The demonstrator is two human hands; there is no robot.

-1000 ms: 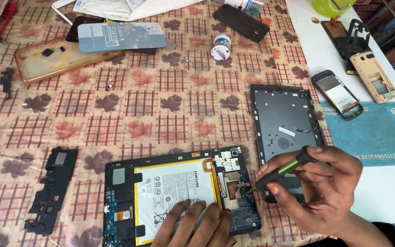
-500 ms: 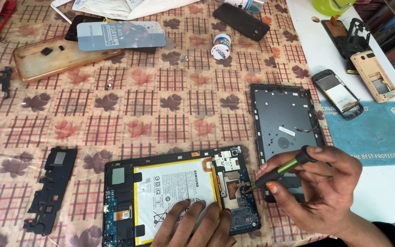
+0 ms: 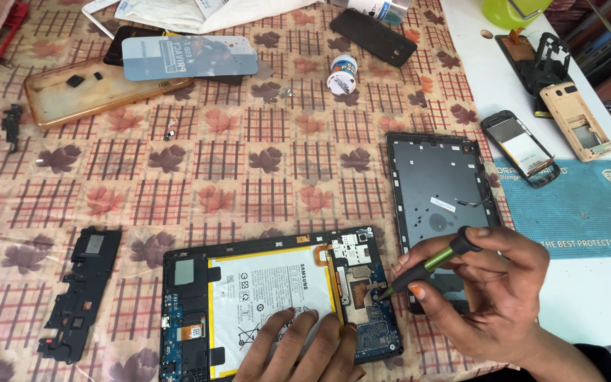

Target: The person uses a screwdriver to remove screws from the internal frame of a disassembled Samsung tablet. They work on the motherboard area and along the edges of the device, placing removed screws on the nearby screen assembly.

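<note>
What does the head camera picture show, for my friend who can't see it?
A right hand holds a green screwdriver with its tip on an opened tablet, while the left hand rests on the tablet's battery. Phone parts lie around on a patterned tablecloth.

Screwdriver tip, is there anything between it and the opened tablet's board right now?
Nothing visible. The right hand holds the green-handled screwdriver with its tip right at the circuit board of the opened tablet. The left hand rests on the white battery, to the side of the tip.
</note>
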